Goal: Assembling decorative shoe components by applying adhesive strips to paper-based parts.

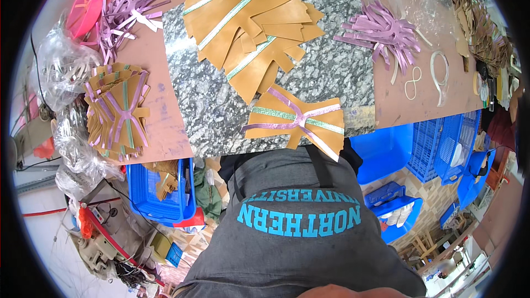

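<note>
Hands are out of view, so I cannot tell their grip. Strip-laying looks done on the tan piece near frame centre, on the desk; next probably calls for lifting it flat to the stack at frame left.

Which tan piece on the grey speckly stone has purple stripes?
The tan piece at the stone's front edge: its purple strips cross a green one. The tan pieces piled behind it show only green strips.
</note>
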Demonstrator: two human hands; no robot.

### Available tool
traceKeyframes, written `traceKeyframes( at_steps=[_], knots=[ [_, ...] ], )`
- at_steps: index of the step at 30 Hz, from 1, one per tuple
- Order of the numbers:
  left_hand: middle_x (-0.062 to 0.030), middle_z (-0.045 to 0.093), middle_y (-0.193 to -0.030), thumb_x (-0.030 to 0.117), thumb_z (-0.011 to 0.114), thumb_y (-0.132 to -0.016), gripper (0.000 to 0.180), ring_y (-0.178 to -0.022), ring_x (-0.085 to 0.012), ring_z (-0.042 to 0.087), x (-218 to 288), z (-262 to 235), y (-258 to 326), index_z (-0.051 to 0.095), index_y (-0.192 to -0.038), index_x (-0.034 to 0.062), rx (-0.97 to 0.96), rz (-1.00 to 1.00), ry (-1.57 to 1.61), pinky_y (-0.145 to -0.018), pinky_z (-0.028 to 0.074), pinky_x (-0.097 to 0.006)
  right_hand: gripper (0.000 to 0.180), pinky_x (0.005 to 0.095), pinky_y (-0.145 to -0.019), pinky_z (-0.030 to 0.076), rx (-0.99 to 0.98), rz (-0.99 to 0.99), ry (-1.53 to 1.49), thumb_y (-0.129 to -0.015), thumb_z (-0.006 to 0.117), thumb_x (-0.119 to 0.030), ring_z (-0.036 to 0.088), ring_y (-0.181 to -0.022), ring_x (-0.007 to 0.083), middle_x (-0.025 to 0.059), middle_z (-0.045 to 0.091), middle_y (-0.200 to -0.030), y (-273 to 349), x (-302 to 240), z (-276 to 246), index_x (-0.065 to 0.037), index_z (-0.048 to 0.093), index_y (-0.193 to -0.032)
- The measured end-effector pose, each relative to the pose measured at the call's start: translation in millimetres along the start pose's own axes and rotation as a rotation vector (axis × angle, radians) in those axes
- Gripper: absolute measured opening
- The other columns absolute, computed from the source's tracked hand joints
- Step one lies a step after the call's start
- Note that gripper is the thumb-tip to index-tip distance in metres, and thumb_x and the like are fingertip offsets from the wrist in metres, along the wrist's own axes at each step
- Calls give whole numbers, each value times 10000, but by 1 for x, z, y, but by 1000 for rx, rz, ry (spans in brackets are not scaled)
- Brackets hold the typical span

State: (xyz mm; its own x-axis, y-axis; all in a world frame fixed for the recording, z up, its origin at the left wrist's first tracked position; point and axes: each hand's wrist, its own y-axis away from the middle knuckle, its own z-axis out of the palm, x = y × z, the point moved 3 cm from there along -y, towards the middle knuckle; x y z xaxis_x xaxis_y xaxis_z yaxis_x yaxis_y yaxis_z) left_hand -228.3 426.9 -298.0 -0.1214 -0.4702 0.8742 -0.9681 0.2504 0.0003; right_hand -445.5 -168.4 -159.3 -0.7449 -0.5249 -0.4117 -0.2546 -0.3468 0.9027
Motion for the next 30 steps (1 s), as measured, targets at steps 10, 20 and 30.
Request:
traceKeyframes(
  at_steps=[10,20,30],
  knots=[
    [-136,689,-1077,238,656,-938,280,-1012,-196,646,-36,-6,-16,636,-1119,25,70,242,-161,-878,508,-378,231,373,-710,527,128,-105,126,-893,660,-270,699,-828,260,121,725,-911,26,-83,-80,-60,691,-986],
    [-24,629,-627,150,595,-983,276,-606,-74,581,306,25,-257,636,-752,4,-771,-262,-60,-562,460,-267,203,239,-554,484,963,-739,-507,-906,667,-68,640,-622,73,43,661,-762,34,-251,-141,-31,629,-1102],
    [-111,663,-962,12,699,-845,221,-825,-286,646,402,188,-331,690,-1063,49,-510,705,-30,-718,534,-344,179,374,-721,507,1001,-598,236,-842,664,-42,640,-798,274,113,618,-881,41,-294,-202,-32,687,-1019]
  ],
)
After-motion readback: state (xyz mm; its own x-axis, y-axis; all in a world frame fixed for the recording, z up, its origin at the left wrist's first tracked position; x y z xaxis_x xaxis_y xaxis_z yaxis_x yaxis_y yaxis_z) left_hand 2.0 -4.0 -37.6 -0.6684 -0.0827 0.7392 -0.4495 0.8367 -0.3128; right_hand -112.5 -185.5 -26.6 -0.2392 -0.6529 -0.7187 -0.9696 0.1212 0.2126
